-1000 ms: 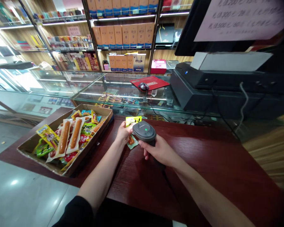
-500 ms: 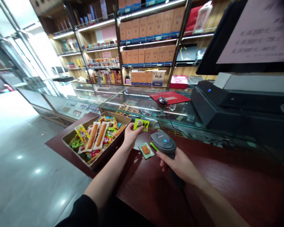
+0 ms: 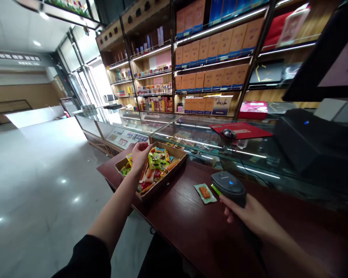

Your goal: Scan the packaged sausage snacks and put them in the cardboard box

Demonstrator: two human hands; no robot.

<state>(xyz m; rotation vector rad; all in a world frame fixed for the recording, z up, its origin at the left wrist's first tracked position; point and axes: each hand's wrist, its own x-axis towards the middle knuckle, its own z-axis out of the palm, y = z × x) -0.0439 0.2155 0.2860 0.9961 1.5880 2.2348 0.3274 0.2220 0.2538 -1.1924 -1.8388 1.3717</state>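
Note:
My left hand (image 3: 140,154) is above the left part of a cardboard box (image 3: 153,193), its fingers bent and partly apart. A small yellow-green snack packet (image 3: 154,160) shows just below and right of the fingertips, over the box's contents. Among these are sausages in clear wrappers, partly hidden by the hand, and several colourful packets. My right hand (image 3: 246,212) grips a dark barcode scanner (image 3: 228,185) with a lit blue spot and a green edge. Left of the scanner, a pale green packet with brown food inside (image 3: 205,193) lies flat on the dark red-brown table (image 3: 185,224).
Behind the table runs a glass display counter (image 3: 188,131). A black mouse (image 3: 228,133) rests on a red mat (image 3: 249,130) there. A dark machine (image 3: 304,143) and a screen (image 3: 336,65) stand at right. Shelves of boxes (image 3: 214,48) line the back.
My left hand has moved left from beside the box to above it; the yellow-green packet it held now appears below the fingers. The view has turned left. My right hand keeps the scanner.

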